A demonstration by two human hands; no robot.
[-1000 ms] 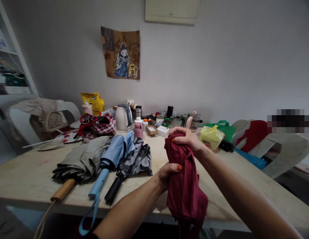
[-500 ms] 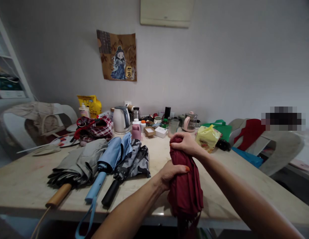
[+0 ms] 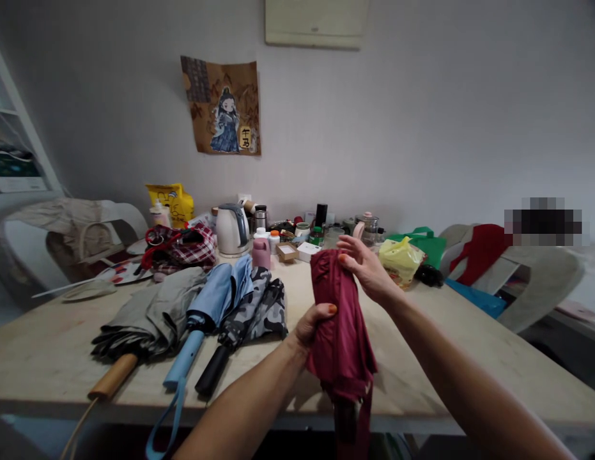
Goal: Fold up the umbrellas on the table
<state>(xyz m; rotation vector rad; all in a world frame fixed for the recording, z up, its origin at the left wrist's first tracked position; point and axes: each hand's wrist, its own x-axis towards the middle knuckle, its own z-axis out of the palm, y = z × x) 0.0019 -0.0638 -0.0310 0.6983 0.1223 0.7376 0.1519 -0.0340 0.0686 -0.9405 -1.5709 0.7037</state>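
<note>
Maroon umbrella in left hand, near table edge, camouflage umbrella apart.

Pretty dim, greyish light on the wall, soft shadows on the table, edges dark and stretched (plus a pixelated patch at right).

I see the left hand clasping a maroon umbrella over the counter, the right hand touching its upper edge. Left of that umbrella lie a camouflage umbrella, a blue umbrella and a grey umbrella.
</note>
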